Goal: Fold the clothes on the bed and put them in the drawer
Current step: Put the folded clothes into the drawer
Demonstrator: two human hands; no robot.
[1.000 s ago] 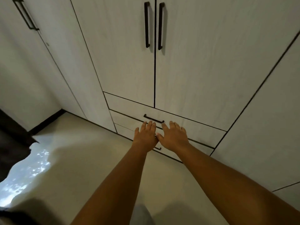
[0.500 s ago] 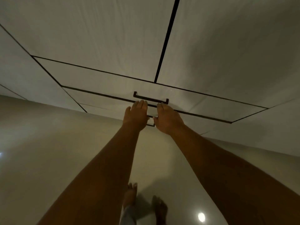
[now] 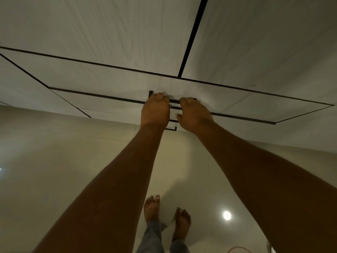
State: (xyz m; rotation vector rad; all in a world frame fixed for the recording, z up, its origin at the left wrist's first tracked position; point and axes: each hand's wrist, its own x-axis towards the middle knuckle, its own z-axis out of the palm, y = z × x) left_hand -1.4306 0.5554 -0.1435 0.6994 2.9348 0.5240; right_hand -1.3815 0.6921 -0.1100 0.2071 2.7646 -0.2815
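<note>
On the wardrobe front [image 3: 109, 24], left hand [image 3: 156, 110] and right hand [image 3: 194, 114] curl round the handle [image 3: 174, 101] of the closed drawer [image 3: 109, 81]; no clothes visible, stowing judged pending.

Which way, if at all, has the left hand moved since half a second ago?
Yes. The left hand has moved up the drawer front: its fingers, earlier just below the upper handle, now curl over that bar.

Left hand [image 3: 155, 110] and right hand [image 3: 194, 115] are covering most of the drawer handle [image 3: 174, 101], with fingertips curling out of sight behind it. Below the grip, a second handle [image 3: 172, 129] is showing only partly. Far below, an orange cord [image 3: 237, 247] is getting cut off by the bottom edge.
</note>
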